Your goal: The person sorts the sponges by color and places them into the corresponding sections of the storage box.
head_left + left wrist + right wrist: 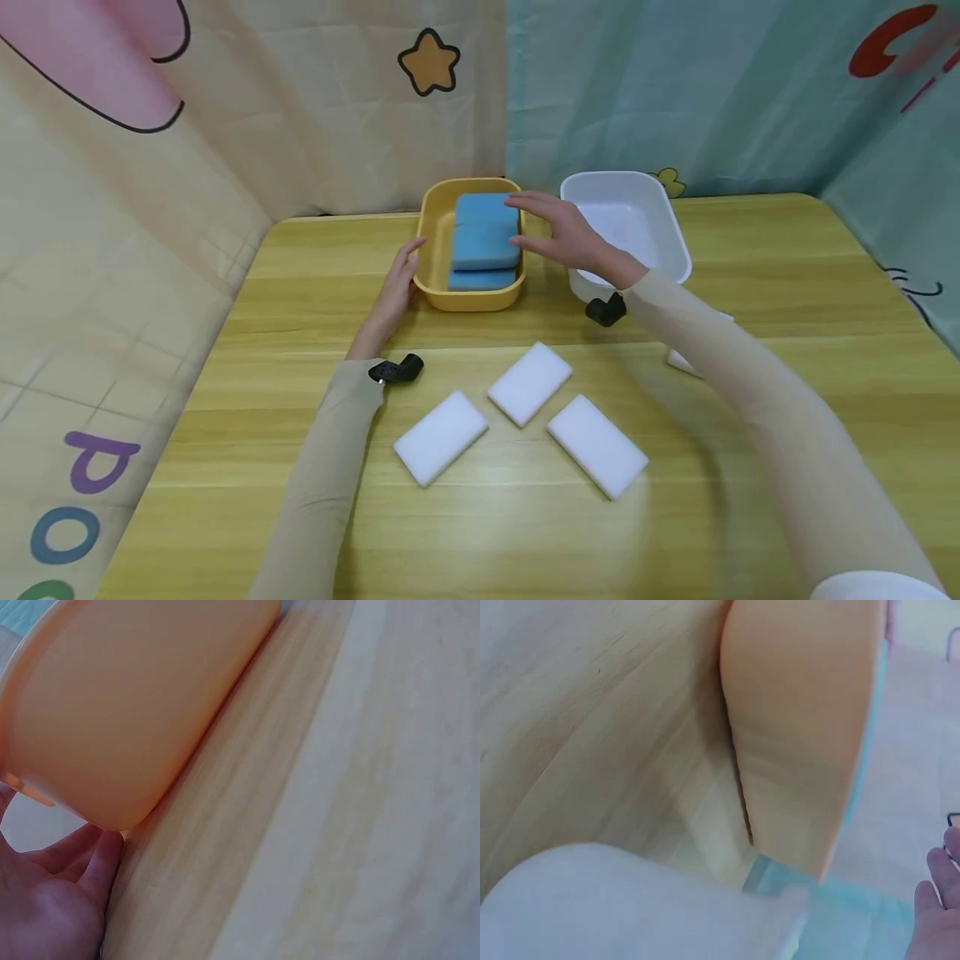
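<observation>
Blue sponges [486, 246] lie stacked in a yellow bin [469, 301] at the back of the table. My left hand [395, 289] touches the bin's left side, one finger up at the rim. In the left wrist view, the fingertips of that hand [64, 889] meet the bin's lower corner. Over the bin's right rim, my right hand [566, 232] is spread beside the sponges, thumb and fingers apart, with nothing gripped. The right wrist view catches only part of this hand [939, 900], fingers extended, past the bin's wall [795, 727].
A white bin [666, 237] stands right of the yellow one, partly behind my right forearm. Three white sponges [529, 384] lie mid-table in front, and another white piece [684, 364] shows under the right sleeve. Printed curtains [337, 108] hang along the table's back.
</observation>
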`<state>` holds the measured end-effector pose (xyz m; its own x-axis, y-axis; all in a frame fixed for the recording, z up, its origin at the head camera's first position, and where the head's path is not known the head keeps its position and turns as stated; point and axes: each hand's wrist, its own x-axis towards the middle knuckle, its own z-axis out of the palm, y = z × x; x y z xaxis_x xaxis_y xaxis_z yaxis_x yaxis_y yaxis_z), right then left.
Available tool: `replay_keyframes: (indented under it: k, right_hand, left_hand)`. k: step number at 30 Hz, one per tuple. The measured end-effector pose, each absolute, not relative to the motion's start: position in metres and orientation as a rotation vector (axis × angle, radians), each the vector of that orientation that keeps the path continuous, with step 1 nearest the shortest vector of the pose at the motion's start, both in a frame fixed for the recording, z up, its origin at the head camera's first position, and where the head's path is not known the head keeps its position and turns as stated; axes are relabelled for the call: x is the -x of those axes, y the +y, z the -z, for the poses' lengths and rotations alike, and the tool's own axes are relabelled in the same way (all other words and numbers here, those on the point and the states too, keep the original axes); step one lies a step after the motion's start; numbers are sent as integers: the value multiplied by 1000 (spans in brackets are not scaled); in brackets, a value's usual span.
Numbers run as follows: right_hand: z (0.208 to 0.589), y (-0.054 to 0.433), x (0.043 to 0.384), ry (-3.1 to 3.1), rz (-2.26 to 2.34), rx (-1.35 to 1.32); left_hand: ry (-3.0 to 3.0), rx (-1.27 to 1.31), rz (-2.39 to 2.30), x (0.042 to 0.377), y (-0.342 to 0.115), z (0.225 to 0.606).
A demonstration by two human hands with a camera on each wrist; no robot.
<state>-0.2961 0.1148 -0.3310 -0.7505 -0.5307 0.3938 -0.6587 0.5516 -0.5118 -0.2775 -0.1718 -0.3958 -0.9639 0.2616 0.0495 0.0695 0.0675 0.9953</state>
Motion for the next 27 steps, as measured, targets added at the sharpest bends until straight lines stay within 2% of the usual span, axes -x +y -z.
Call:
replay_keyframes:
  k: [13, 27]
  right_hand:
    - [315, 171, 273, -2494, -1211, -663]
    - [334, 240, 239, -1991, -1908, -253]
  left_hand:
    - [2171, -359, -2012, 267, -170, 385]
    - [2141, -377, -2030, 277, -173, 399]
